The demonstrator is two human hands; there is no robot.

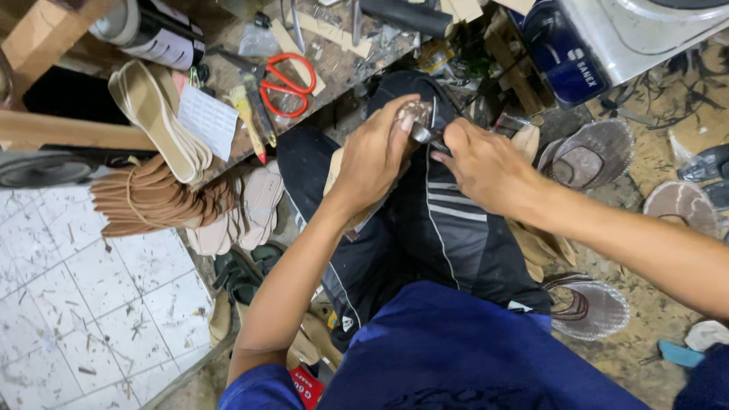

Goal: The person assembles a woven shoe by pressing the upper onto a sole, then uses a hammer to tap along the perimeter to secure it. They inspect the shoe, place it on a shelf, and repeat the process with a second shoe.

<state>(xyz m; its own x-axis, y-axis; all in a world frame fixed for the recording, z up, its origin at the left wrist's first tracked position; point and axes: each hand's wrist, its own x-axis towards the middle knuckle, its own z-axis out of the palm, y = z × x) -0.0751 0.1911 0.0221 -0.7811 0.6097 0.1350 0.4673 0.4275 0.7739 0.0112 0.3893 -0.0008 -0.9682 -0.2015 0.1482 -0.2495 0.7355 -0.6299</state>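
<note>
A white tiled floor (83, 304) fills the seven o'clock corner, littered with scraps. At eleven to twelve o'clock stands a cluttered bench (342, 64), with red-handled scissors (287, 83) lying on it and a stack of pale insoles (159, 114) leaning at its ten o'clock edge. Below that stack, at nine o'clock, sits a fan of brown soles (159, 201). Round grey sandal pieces (592, 152) lie on the dirt floor at two to four o'clock. In the middle, the person's dark trousered knee (425, 220) rises toward twelve o'clock. On top of it the left hand (376, 156) is clenched around a tan sole piece (334, 178), thumb pressed on a small shiny metal part (416, 115). Just at its three o'clock side, the right hand (486, 163) pinches a slim metal tool (425, 137), whose tip touches that part.
</note>
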